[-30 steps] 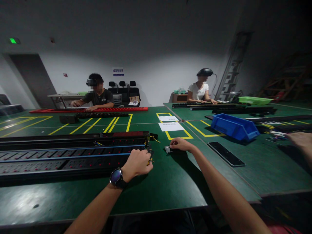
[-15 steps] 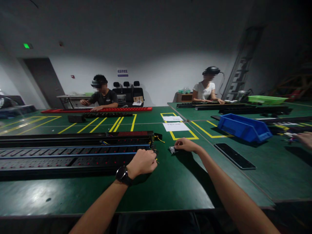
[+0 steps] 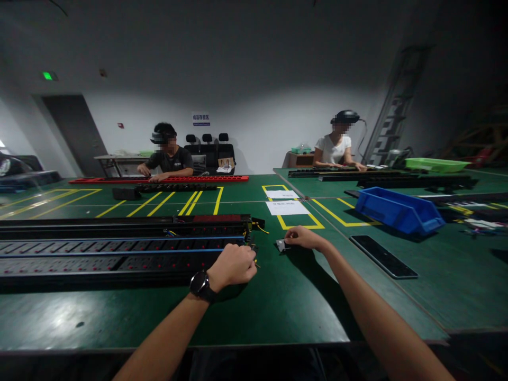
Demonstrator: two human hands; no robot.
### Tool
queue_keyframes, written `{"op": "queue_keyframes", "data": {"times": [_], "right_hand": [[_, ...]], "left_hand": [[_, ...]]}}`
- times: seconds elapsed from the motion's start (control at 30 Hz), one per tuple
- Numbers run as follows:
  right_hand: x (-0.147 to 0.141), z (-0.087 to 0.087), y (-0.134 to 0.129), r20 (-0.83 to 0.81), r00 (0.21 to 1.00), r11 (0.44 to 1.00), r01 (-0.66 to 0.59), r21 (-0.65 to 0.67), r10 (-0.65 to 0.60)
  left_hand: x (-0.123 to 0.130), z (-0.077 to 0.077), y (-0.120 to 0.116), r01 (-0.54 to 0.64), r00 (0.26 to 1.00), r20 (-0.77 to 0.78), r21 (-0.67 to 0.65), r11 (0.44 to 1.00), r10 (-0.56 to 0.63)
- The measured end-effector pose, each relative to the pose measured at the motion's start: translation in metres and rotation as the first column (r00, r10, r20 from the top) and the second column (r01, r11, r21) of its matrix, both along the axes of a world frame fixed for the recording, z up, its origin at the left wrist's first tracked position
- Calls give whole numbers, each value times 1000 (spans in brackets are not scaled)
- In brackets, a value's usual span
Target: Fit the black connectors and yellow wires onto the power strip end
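Note:
My left hand (image 3: 235, 264), with a black watch on the wrist, is closed at the right end of a long black power strip (image 3: 159, 263). Its fingers curl downward, and what lies inside them is hidden. A short yellow wire (image 3: 256, 261) pokes out beside the fingertips. Just right of there, my right hand (image 3: 304, 237) pinches a small metal bracket (image 3: 281, 245) between thumb and fingers, low over the green table. The bracket is apart from the strip. Behind my left hand, another black strip (image 3: 119, 224) ends in loose yellow wiring.
A phone (image 3: 383, 256) and a blue bin (image 3: 399, 209) are to the right on the green table (image 3: 278, 312). Paper sheets (image 3: 286, 207) lie ahead inside yellow tape. Two co-workers sit across, one at a red rail (image 3: 214, 179). Wires and parts (image 3: 482, 226) lie far right.
Both of my hands stay nearly where they were. Another person's hand at the far right edge has left the view. The co-worker at the far left has lowered a hand towards the red rail.

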State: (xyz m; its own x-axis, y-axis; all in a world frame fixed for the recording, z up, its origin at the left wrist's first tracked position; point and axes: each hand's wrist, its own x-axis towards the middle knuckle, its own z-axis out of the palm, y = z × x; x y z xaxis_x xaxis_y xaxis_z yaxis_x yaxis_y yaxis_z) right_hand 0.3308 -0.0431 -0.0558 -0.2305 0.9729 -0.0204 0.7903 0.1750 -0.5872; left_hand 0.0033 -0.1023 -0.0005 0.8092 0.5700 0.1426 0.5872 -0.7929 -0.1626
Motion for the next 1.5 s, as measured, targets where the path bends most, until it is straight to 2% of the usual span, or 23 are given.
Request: {"op": "queue_keyframes", "data": {"times": [0.67,1.5], "right_hand": [[2,-5,3,-1,1000,1000,-9,9,9],[-3,2,-3,-12,1000,1000,15,-7,-15]], "left_hand": [[0,0,0,19,1000,1,18,1000,-19],[1,-3,1,-4,1000,1,7,1000,4]]}}
